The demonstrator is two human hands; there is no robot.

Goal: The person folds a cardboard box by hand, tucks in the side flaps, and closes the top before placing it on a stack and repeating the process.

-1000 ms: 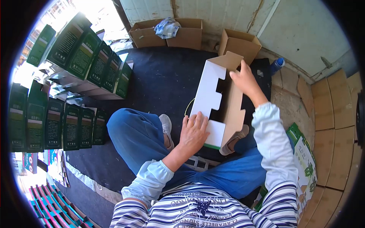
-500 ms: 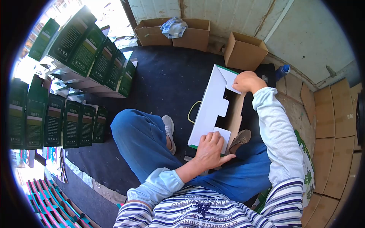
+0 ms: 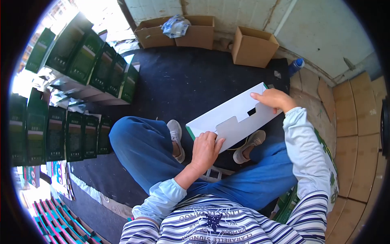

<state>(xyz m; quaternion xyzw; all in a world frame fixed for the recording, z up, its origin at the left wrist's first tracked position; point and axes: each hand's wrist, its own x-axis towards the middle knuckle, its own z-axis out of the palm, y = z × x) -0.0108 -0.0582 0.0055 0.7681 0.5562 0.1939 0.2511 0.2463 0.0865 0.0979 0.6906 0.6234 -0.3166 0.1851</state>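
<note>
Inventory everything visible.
Held box: one, mostly white, centre
Upright boxes: several, green, left
Ridged items: several, pink and teal, lower left
Open cartons: about three, brown, by wall
Crumpled wrap: one, bluish, atop cartons
Bottle: one, blue, upper right
Stacked cartons: several, brown, right edge
Mat: one, black, underfoot
Printed box: one, green and white, right
Shoes: two, pale, on mat
Trousers: one pair, blue, below
Shirt: one, striped, bottom
Left hand, right hand: two, bare, on held box

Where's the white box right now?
The white box is just right of centre in the head view, left hand at its nearer end, right hand at its farther end.
</note>
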